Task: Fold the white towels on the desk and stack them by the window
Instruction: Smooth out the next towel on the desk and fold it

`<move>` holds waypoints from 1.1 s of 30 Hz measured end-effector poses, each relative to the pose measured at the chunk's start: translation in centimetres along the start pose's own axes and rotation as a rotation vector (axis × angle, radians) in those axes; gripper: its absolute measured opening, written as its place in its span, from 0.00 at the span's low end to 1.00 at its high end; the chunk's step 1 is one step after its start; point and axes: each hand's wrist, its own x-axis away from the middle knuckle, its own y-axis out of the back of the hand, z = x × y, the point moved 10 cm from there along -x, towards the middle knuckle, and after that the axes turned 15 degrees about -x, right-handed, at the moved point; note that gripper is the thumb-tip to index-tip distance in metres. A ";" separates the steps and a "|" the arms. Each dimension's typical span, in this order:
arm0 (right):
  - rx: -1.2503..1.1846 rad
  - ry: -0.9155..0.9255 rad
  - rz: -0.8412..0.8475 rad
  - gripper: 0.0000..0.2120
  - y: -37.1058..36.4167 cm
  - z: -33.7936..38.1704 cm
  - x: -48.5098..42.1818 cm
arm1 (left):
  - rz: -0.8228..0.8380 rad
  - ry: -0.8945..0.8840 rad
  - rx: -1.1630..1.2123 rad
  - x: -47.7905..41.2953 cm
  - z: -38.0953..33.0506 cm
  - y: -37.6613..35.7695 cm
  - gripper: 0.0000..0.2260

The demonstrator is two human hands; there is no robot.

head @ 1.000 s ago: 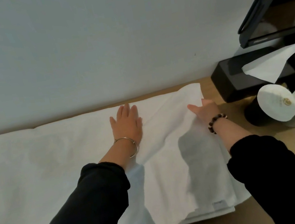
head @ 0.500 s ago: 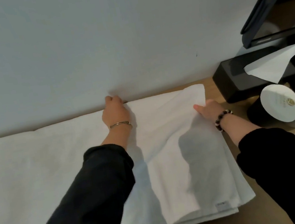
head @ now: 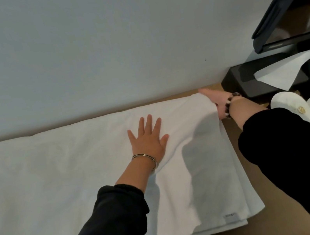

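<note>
The towel lay spread on the desk, against the wall. The left hand pressed flat on its middle, fingers spread. The right hand pinched its far right corner.

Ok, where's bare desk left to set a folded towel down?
Only the wood strip between the towel and the right sleeve, widening toward the front. Right end is crowded: tissue box, two white lids.

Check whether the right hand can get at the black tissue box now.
Probably yes: the right hand lies right beside the tissue box, nothing between them, though it holds the towel corner.
</note>
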 end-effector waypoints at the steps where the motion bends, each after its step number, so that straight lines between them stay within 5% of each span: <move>1: 0.015 0.052 -0.012 0.19 -0.1 0.8 -0.3 | -0.006 0.006 0.002 -0.1 0.0 0.0 0.26; 3: -0.049 0.122 0.000 0.17 -0.6 1.8 -0.9 | -0.025 0.019 0.029 -0.2 0.2 0.0 0.26; 9: 0.220 0.186 -0.204 0.36 2.4 0.2 -1.7 | -0.064 0.076 0.052 -1.1 0.9 0.6 0.23; 14: 0.271 0.074 0.040 0.25 2.6 -5.3 1.6 | -0.276 0.209 0.177 -0.6 2.3 2.9 0.08; 21: 0.292 0.015 0.059 0.15 4.9 -9.6 5.4 | -0.267 0.215 0.172 -0.3 1.3 4.1 0.11; 26: 0.340 -0.028 0.022 0.17 6.4 -12.8 7.7 | -0.434 0.005 0.266 3.4 -1.7 6.6 0.19; 30: 0.476 0.012 0.001 0.14 7.2 -15.7 9.5 | -0.623 -0.424 0.317 9.9 -7.2 9.3 0.12; 33: 0.340 0.208 -0.174 0.14 8.7 -16.4 10.8 | -0.418 -0.733 0.182 15.1 -13.2 5.4 0.11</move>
